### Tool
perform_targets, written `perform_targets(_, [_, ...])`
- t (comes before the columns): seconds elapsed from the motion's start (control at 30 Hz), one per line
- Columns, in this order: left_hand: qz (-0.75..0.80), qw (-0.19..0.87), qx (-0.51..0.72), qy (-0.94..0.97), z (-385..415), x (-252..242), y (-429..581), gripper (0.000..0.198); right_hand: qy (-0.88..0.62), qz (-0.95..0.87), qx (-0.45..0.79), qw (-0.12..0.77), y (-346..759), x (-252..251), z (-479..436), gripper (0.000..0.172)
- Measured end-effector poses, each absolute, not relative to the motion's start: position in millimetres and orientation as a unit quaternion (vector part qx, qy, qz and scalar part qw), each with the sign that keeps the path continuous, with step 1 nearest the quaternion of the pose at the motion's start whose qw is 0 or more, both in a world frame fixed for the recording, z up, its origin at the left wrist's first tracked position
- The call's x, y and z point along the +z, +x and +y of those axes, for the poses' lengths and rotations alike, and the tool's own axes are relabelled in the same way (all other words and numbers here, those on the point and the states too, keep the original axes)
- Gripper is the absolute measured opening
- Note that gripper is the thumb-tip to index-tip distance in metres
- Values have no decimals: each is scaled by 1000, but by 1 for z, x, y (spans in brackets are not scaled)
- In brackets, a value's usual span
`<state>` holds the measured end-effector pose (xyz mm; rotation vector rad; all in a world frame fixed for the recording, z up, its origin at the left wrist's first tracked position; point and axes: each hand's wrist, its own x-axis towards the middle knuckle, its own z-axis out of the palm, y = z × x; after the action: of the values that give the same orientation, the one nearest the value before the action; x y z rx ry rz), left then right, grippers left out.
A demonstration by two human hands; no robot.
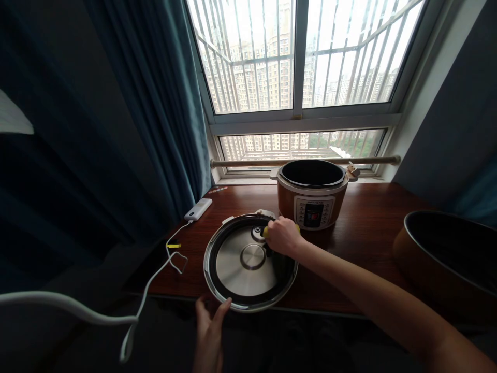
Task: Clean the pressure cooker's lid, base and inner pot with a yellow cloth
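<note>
A round metal pressure cooker lid (229,269) lies with its inner side up at the table's front edge, a dark sealing ring running inside its rim. Above its right part, my right hand (283,237) is closed around a yellow and black object (266,232). Only small bits of that object show, so its kind is hidden. It is close to a small round valve fitting (257,233) on the lid. At the lid's front left, my left hand (212,324) has thumb and finger spread, the thumb tip touching the rim. The rest of its fingers are hard to see.
An electric pressure cooker body (312,199) stands behind the lid, its top uncovered. A large dark-lined pot (411,251) is at the right. On the left lie a white power strip (198,209), its white cable (149,282) and a small yellow piece (174,245). A blue curtain (155,103) hangs beside the window.
</note>
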<state>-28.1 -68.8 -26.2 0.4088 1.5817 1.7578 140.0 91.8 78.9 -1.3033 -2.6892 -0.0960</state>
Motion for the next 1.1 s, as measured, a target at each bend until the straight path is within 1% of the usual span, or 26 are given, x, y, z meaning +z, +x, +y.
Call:
perform_targets(0.1, [616,358,683,162,-68,-25,-27,52,-388,-904,-78,162,118,88,102,30])
perform_targets(0.17, [620,356,680,165,-68,-23,-26,53,-289,-924,-120,218,103,86,110,29])
perform_targets(0.2, [621,356,679,166,-68,-22,-26,52,-234,-937,-131,225,96,83,114,30])
perform_targets(0.23, [620,359,678,166,-68,-21,-26,51,-189,-949,-131,214,90,78,118,32])
perform_targets(0.3, [616,366,678,162,-68,-21,-26,51,-148,-969,-112,165,82,65,128,31])
perform_targets(0.4, [613,371,680,155,-68,-23,-29,52,-196,-970,-83,117,85,43,140,27])
perform_targets(0.53, [613,370,682,149,-66,-27,-33,52,-318,-939,-61,114,103,26,144,21])
perform_targets(0.67, [604,364,689,167,-64,-27,-32,53,-443,-890,-26,108,119,26,135,19])
perform_targets(0.77, [600,361,692,177,-63,-25,-30,52,-503,-859,3,95,128,31,124,20])
perform_targets(0.93, [608,373,680,172,-64,-22,-31,48,-533,-842,47,70,145,44,91,23])
perform_targets(1.1, [619,362,670,192,-68,-17,-25,48,-473,-874,112,31,153,54,45,19])
